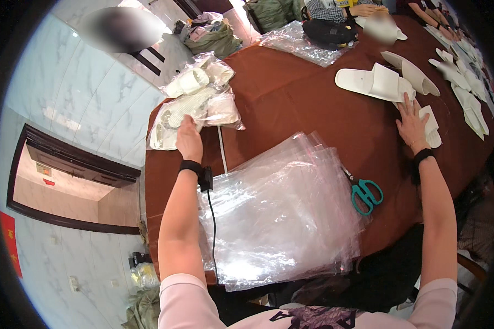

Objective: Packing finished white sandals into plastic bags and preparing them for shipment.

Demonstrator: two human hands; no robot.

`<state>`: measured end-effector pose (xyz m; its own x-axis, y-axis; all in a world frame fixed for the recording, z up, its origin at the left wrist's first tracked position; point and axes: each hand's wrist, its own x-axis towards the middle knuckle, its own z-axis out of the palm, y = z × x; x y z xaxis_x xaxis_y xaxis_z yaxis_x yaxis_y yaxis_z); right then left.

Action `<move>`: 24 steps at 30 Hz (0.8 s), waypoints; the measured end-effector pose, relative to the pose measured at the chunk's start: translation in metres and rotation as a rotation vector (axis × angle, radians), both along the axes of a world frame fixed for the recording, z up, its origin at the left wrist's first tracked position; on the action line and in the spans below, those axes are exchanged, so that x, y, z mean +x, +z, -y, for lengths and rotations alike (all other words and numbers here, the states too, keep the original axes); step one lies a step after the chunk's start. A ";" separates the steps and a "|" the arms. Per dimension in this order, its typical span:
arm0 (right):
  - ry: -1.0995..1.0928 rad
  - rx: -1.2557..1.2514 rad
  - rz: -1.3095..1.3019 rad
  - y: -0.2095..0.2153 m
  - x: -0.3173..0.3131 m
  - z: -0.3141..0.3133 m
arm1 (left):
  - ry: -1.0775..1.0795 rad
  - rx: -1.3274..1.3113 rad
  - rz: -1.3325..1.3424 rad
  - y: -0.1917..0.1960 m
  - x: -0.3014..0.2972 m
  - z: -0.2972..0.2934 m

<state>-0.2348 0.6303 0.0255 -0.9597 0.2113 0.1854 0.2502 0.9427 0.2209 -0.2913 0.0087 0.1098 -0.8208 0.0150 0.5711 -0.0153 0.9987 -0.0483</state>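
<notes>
My left hand (189, 140) is at the pile of bagged slippers on the left side of the table, its fingers closed at the edge of a clear bag holding a white slipper (187, 108). Out to the right, my right hand (412, 125) lies with fingers stretched apart, touching the end of a white open-toed slipper (368, 82). Another white slipper (432, 127) is partly hidden beside that hand. Between my arms lies a stack of clear plastic bags (280, 214). Teal-handled scissors (366, 196) rest at its right edge.
The brown-covered table (285, 93) curves around me. A cream slipper (411, 73) and more white slippers (466, 88) lie at the right. Across the table a person's hands (366, 10) work near a crumpled plastic sheet (307, 44). A stuffed sack (208, 35) stands beyond.
</notes>
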 end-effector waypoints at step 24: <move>0.647 -1.007 -0.320 0.078 0.204 0.154 | -0.277 0.825 0.290 -0.053 0.325 0.023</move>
